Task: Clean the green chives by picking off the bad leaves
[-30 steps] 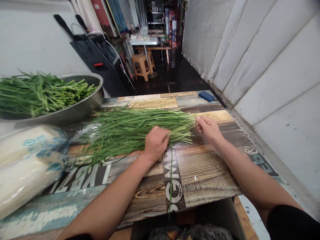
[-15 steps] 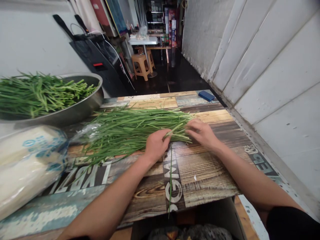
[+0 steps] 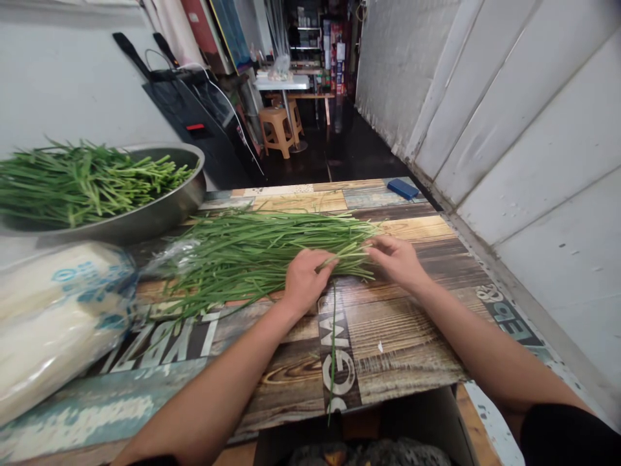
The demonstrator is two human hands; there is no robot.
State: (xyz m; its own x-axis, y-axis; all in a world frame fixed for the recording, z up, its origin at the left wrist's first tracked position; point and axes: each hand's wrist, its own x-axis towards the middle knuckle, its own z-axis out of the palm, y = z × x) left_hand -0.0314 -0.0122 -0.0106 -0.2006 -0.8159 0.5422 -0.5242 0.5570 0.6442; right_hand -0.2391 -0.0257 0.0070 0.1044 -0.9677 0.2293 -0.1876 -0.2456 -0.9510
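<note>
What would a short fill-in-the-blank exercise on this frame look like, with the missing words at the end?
1. The hand at the pale ends of the green stalks is the person's own ____ one.
2. The metal bowl with greens stands on the ____ side of the picture.
3. The small flat object near the far edge of the table is coloured ____.
4. Of the bowl and the plastic-wrapped package, the ____ is nearer the camera.

Missing words: right; left; blue; package.
</note>
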